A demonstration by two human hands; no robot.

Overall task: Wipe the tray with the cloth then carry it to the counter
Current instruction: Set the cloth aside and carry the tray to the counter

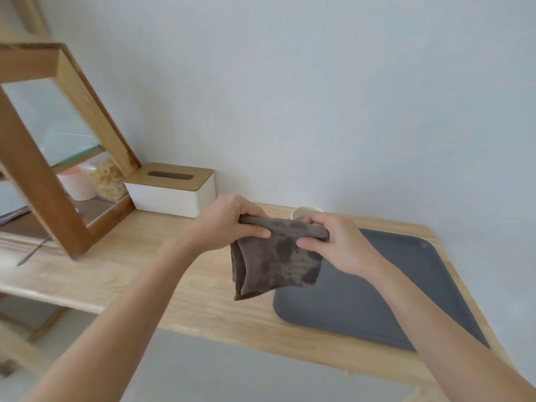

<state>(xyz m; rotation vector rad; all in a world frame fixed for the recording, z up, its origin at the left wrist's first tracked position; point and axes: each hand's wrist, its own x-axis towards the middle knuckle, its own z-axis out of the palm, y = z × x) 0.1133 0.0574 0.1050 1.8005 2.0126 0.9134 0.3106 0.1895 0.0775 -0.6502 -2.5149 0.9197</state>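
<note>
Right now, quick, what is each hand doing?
Left hand: closed, pinching the top edge of the brown cloth.
Right hand: closed, pinching the same cloth's other top corner, above the grey tray.

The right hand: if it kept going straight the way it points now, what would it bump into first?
The right hand points leftward, gripping the cloth, so it would likely meet the left hand holding the cloth's other end. Depth is hard to judge here.
</note>
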